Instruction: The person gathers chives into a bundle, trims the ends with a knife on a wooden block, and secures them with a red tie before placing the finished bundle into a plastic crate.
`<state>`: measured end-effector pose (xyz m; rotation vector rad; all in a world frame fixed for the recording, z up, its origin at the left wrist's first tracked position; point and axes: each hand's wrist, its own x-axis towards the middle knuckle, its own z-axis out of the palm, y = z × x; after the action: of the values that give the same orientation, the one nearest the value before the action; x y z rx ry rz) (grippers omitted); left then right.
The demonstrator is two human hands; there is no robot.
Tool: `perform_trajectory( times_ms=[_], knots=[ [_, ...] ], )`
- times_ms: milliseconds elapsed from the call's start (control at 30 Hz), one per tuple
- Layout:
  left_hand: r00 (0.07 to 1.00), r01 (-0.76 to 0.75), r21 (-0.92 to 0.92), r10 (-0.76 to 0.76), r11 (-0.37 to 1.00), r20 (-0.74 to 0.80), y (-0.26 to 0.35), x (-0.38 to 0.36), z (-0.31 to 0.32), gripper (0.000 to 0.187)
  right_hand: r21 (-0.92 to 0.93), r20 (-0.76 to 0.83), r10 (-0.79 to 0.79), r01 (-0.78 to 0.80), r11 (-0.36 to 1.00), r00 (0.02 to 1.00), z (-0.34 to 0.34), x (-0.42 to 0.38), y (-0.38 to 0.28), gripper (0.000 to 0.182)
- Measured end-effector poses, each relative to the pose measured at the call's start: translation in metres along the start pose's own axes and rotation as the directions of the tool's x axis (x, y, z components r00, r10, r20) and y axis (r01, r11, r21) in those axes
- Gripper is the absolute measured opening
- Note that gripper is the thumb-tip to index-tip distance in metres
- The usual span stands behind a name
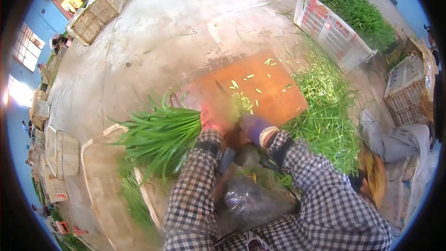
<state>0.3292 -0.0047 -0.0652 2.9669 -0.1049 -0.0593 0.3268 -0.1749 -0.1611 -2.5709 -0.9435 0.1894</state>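
Note:
My left hand (212, 118), in a pinkish-red glove, is closed around the stem end of a bunch of long green leafy stalks (160, 128). The leaves fan out to the left. My right hand (254, 128), in a purple glove, is closed at the near edge of an orange-brown cutting board (278, 93). A dark, pointed knife blade (221, 87) extends from it over the board, smeared by motion; its handle is hidden in my hand. Pale green cut stem pieces (239, 102) lie beside my hands and are scattered across the board.
Right of the board lies a heap of trimmed green stems and leaves (325, 111). Behind it, a white crate (332, 30) overflows with greens. A pale crate (100, 181) stands at my left, and clear plastic (246, 200) is below my arms. A seated person's grey-trousered leg (395, 139) is at right.

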Motion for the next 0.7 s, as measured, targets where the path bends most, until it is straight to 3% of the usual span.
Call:
perform_trajectory(
  times_ms=[67, 100, 133, 167, 233, 333, 400, 567, 667, 700],
  knots=[
    [0.997, -0.023, 0.001, 0.023, 1.000, -0.067, -0.001, -0.002, 0.003, 0.050, 0.157, 0.074, 0.231, -0.240, 0.958, 0.970, -0.039, -0.003, -0.010, 0.026],
    [0.992, -0.053, 0.001, 0.053, 0.999, -0.112, -0.004, -0.004, 0.005, 0.048, 0.061, 0.045, 0.174, -0.177, 0.982, 0.984, -0.050, -0.014, -0.007, 0.021],
    [0.985, -0.082, 0.003, 0.082, 0.997, -0.150, -0.007, -0.008, 0.006, 0.047, 0.011, 0.140, 0.135, -0.138, 0.990, 0.981, -0.046, -0.021, 0.013, 0.022],
    [0.999, -0.051, -0.084, 0.050, 0.995, -0.020, -0.010, -0.009, 0.000, 0.061, -0.036, 0.233, 0.103, -0.097, 0.995, 0.967, -0.044, -0.029, 0.036, 0.024],
    [0.998, -0.056, -0.047, 0.055, 0.997, -0.029, -0.023, -0.023, -0.014, 0.073, -0.156, 0.233, 0.152, -0.117, 0.981, 0.961, -0.064, -0.052, 0.074, 0.022],
    [0.998, -0.064, 0.034, 0.064, 0.997, -0.009, -0.050, -0.048, -0.029, 0.088, 0.004, -0.023, 0.544, -0.544, 0.839, 0.839, -0.073, -0.066, 0.117, 0.026],
    [0.998, -0.056, 0.064, 0.053, 0.996, 0.046, -0.058, -0.051, -0.033, 0.090, 0.037, -0.183, 0.671, -0.677, 0.735, 0.719, -0.131, -0.061, 0.067, 0.029],
    [0.976, 0.033, 0.031, -0.039, 0.999, 0.216, -0.062, -0.045, -0.034, 0.077, -0.215, -0.117, 0.559, -0.570, 0.793, 0.821, -0.134, -0.047, 0.040, 0.046],
    [0.991, 0.005, 0.017, -0.007, 1.000, 0.136, -0.059, -0.052, -0.037, 0.065, -0.164, -0.078, 0.583, -0.587, 0.793, 0.809, -0.142, -0.047, 0.032, 0.047],
    [0.996, -0.020, -0.005, 0.020, 1.000, 0.087, -0.059, -0.055, -0.039, 0.062, -0.143, -0.125, 0.523, -0.537, 0.832, 0.843, -0.145, -0.050, 0.031, 0.046]
  ],
)
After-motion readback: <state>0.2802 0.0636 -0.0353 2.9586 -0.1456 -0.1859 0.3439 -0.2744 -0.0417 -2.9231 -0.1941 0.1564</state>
